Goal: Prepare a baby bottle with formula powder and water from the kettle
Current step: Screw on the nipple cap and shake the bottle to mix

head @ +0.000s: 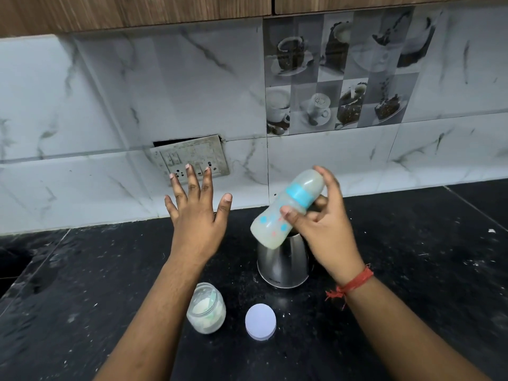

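My right hand (327,226) grips a baby bottle (286,209) with a blue collar and a clear cap, tilted so its cap end points up and to the right. The bottle holds a milky white liquid and hangs above the steel kettle (283,265). My left hand (196,213) hovers to the left of the bottle with its fingers spread and holds nothing. An open glass jar (206,312) of white formula powder, with a scoop inside it, stands on the black counter (412,270) near my left forearm. The jar's round white lid (260,321) lies flat beside it.
A marble-look tiled wall rises behind the counter, with a loose switch and socket plate (192,158) just beyond my left fingertips. Wooden cabinets run overhead. The counter has a step or sunken part at the far left (13,265).
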Motion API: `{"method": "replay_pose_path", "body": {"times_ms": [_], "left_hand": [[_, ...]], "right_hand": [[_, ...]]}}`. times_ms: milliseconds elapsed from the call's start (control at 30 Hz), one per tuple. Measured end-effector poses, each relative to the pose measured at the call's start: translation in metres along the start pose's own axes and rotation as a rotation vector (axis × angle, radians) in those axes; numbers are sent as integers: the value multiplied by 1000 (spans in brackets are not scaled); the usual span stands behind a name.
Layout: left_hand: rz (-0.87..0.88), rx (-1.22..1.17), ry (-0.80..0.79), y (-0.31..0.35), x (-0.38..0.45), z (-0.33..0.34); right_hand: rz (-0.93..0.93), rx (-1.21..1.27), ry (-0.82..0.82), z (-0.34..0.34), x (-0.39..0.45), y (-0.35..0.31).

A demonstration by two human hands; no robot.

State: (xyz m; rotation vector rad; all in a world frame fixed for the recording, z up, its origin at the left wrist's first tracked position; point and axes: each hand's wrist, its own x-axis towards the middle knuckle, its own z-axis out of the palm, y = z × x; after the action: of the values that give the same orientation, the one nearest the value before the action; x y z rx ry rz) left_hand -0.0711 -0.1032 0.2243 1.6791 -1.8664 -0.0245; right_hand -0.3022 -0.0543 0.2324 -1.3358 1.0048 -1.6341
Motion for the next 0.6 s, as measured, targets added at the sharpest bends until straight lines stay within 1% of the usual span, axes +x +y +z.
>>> {"method": "replay_pose_path", "body": {"times_ms": [100,167,200,233,333,367,400,467,533,600], "left_hand": [[-2,-6,5,-2,-1,-1],[-5,-13,10,-3,-1,-2],[-7,-15,8,-2,-1,-2],[-8,-14,6,-1,-1,-2],[-5,-7,5,2,-1,0],[-3,-7,8,2,-1,0],[-2,-9,8,2,0,0],[-5,-10,5,2,-1,0],[-12,-4,2,1,-1,-1],[-15,-6,-3,1,-2,-2]], "right_hand": [[-69,145,203,-7,9,-11],[-136,176,276,-7,11,-14],[-148,162,278,-7,10,-13],[-134,122,239,-5,8,-12],[-10,-80,-62,1,1,-5],[13,-95,-101,1,0,-4],[17,-74,-79,0,0,-5],[-13,25,60,-3,3,-8],[-83,139,198,-3,5,-11],[-145,194,264,-2,5,-8]]}}
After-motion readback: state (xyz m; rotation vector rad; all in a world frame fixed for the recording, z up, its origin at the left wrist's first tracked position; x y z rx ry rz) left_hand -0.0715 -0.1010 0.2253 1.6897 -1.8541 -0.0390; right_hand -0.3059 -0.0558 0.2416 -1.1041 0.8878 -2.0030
